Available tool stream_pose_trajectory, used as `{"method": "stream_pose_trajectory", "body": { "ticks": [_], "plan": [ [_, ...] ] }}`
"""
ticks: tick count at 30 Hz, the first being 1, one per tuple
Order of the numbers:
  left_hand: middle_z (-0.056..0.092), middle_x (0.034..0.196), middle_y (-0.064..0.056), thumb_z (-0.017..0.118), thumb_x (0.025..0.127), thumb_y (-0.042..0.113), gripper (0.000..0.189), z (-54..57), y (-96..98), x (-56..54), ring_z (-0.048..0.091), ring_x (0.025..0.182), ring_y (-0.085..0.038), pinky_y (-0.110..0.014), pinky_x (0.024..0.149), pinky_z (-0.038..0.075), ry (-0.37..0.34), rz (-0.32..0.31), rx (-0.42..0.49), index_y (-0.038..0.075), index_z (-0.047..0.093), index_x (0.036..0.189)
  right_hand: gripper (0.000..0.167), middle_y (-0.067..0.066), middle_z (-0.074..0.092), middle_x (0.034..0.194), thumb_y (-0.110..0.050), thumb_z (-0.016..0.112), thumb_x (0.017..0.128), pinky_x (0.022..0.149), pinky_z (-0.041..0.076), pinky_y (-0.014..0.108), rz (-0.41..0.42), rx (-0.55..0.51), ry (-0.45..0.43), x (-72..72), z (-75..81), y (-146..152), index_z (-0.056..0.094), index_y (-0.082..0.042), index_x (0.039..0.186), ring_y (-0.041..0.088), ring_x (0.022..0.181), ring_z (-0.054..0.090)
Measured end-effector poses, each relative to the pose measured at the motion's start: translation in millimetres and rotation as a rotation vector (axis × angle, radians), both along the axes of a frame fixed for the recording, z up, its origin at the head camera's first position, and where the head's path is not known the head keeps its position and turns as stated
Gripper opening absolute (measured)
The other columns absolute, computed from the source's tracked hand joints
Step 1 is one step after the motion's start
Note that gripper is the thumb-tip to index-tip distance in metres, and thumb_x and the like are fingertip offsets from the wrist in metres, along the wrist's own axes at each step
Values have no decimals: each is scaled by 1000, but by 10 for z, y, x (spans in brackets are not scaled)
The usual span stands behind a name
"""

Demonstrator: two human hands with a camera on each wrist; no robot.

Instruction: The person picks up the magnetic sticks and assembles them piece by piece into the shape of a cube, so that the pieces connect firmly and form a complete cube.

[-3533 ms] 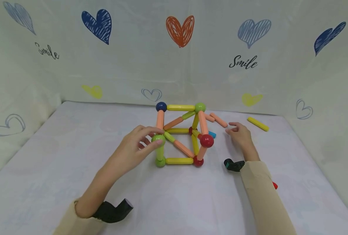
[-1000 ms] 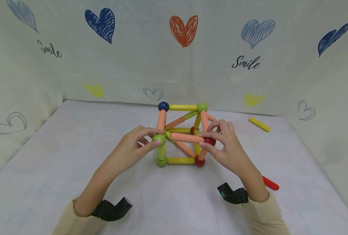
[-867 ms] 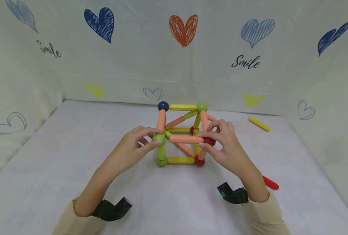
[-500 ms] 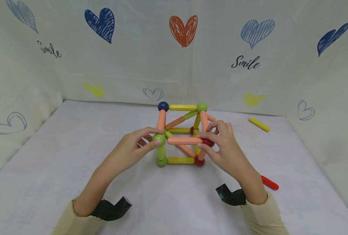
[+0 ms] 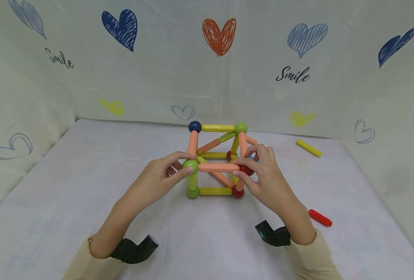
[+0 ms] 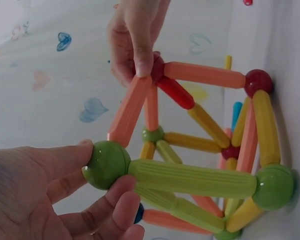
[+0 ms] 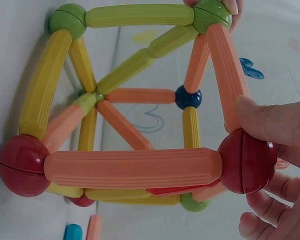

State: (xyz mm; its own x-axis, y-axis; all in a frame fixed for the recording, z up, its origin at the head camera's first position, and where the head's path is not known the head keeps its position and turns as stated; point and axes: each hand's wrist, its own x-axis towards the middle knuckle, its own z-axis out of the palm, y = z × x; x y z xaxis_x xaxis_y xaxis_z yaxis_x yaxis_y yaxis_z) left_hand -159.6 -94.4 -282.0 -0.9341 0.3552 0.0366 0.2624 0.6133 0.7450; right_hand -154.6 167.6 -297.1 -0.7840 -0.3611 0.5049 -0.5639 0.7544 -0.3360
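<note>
A box-shaped frame of magnetic rods and balls stands on the table, with a yellow rod (image 5: 215, 191) along its front base. At its upper front left corner, my left hand (image 5: 161, 171) pinches a green ball (image 5: 191, 166) between thumb and fingers. My right hand (image 5: 262, 171) pinches the right end of an orange rod (image 5: 219, 167) at the red ball (image 5: 246, 170) on the upper front right corner. The rod lies level across the top front, its left end right at the green ball. In the right wrist view, my thumb presses the rod (image 7: 225, 70) beside the red ball (image 7: 247, 161).
A loose yellow rod (image 5: 309, 148) lies at the back right and a red rod (image 5: 320, 217) near my right forearm. Behind the frame are a blue rod (image 7: 73, 232) and an orange rod (image 7: 93, 227). A white cloth with printed hearts hangs behind the table.
My right hand, empty at the right at first, has picked up an orange rod and brought it to the frame's top front. Its left end has lowered and shifted left to the green ball.
</note>
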Motion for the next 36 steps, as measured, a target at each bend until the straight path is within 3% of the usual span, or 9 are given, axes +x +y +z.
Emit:
{"method": "stream_pose_trajectory", "body": {
  "ticks": [11, 15, 20, 26, 32, 34, 36],
  "plan": [
    [63, 91, -6, 58, 91, 31, 30, -10, -3, -3, 55, 72, -16, -29, 59, 45, 9, -3, 2, 25, 56, 121, 27, 9, 46, 106, -15, 76, 77, 71, 37, 31, -3, 6, 4, 0, 7, -6, 70, -8, 102, 25, 96, 37],
    [63, 91, -5, 59, 91, 31, 31, -13, -3, -3, 55, 71, -16, -29, 59, 45, 14, -2, 0, 24, 56, 121, 30, 9, 46, 107, -14, 76, 77, 72, 39, 32, -8, -9, -45, 4, 31, 3, 69, -8, 106, 23, 99, 37],
    [62, 90, -5, 59, 91, 31, 31, -11, -2, -4, 55, 72, -17, -28, 59, 45, 13, -2, 3, 24, 56, 121, 31, 10, 47, 107, -14, 71, 82, 76, 42, 36, -17, -107, -124, -35, 37, 89, 65, -7, 111, 21, 103, 40],
    [62, 91, -6, 59, 91, 30, 31, -13, -6, -12, 56, 72, -17, -29, 59, 46, 18, -11, 14, 23, 56, 121, 28, 11, 51, 114, -17, 55, 94, 81, 44, 37, -76, -260, -223, -177, -50, 285, 59, -4, 118, 19, 99, 48],
    [63, 92, -6, 59, 91, 30, 31, -15, -4, -13, 57, 74, -20, -28, 60, 46, 6, -13, 18, 23, 56, 122, 43, 15, 51, 122, -36, 47, 96, 92, 43, 47, -204, -320, -394, -363, -237, 492, 53, -6, 126, 27, 108, 48],
    [63, 92, -6, 59, 91, 30, 31, -17, -5, -11, 57, 74, -19, -28, 60, 46, -6, -13, 20, 24, 56, 122, 50, 12, 52, 125, -47, 47, 93, 89, 46, 46, -276, -357, -477, -493, -406, 592, 52, -11, 128, 27, 110, 49],
    [63, 92, -5, 59, 91, 30, 31, -21, -5, -9, 56, 73, -17, -28, 61, 47, -15, -15, 20, 25, 56, 121, 56, 11, 51, 129, -53, 48, 91, 87, 48, 44, -329, -383, -555, -698, -674, 749, 49, -15, 131, 26, 110, 50]
  ]
}}
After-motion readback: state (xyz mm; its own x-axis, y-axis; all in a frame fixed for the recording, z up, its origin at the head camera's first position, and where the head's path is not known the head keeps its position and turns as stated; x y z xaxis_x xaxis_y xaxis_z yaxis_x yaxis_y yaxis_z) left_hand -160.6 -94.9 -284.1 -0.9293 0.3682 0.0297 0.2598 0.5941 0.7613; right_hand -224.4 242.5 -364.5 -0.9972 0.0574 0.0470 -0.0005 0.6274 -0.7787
